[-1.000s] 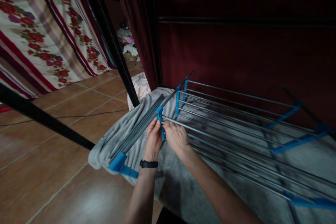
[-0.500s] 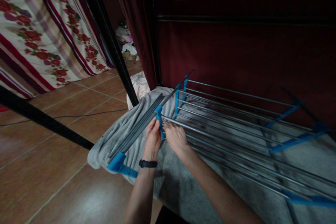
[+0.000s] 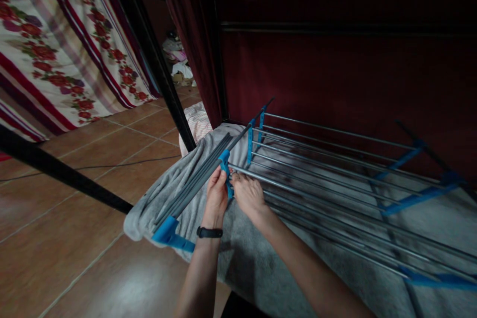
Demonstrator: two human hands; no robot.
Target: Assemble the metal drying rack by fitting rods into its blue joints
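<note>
**Left hand point(image 3: 216, 194) and right hand point(image 3: 248, 193) work close together at a blue bracket point(image 3: 224, 156)**

The fingers of the left hand are closed on the blue bracket, with the thumb pressed against its side. The fingers of the right hand are bent beside the same bracket, near the end of a metal rod point(image 3: 278, 182); their tips are hidden, so I cannot tell what exactly they grip. A black wristband point(image 3: 209, 232) is on the left wrist.

The bracket is at the near left end of a rack of long rods, above a grey blanket point(image 3: 139, 213). A dark pole point(image 3: 240, 139) runs from it, at a slant, to two more blue brackets point(image 3: 250, 146) farther back. At the right end, other blue end pieces point(image 3: 406, 200) join the rods.

To the left of the hands, a bundle of grey tubes point(image 3: 197, 179) lies on the blanket, and its lower end reaches a blue corner piece point(image 3: 166, 231). Beyond the blanket stand a black post point(image 3: 164, 74) and, over the tiled floor point(image 3: 74, 218), a flowered cloth point(image 3: 67, 49).
</note>
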